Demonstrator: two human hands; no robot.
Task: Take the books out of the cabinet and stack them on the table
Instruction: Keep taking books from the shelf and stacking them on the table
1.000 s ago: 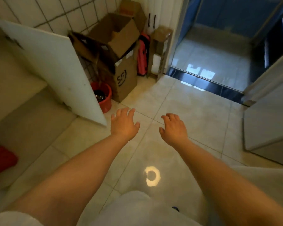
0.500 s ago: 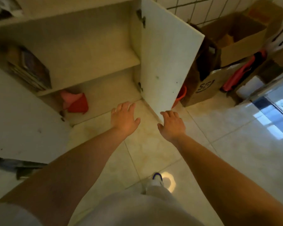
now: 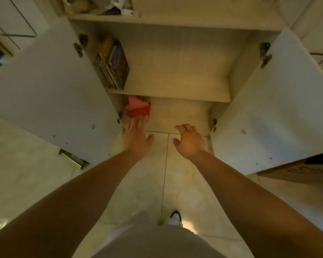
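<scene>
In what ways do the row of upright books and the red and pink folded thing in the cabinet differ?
The row of upright books stands on the middle shelf, leaning on the left wall; the red and pink folded thing lies on the bottom level. The books are several, with dark and yellow covers; the folded thing is one crumpled piece. Both sit at the left side of the open white cabinet, and neither hand touches them.

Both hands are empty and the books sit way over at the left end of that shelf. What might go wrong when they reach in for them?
The books stand leaning at the shelf's left end, close behind the open left door; taking only some may let the rest topple. They look like several thin volumes, so one grab by the left hand or right hand might drop a few. The red item on the floor below could be hit.
</scene>
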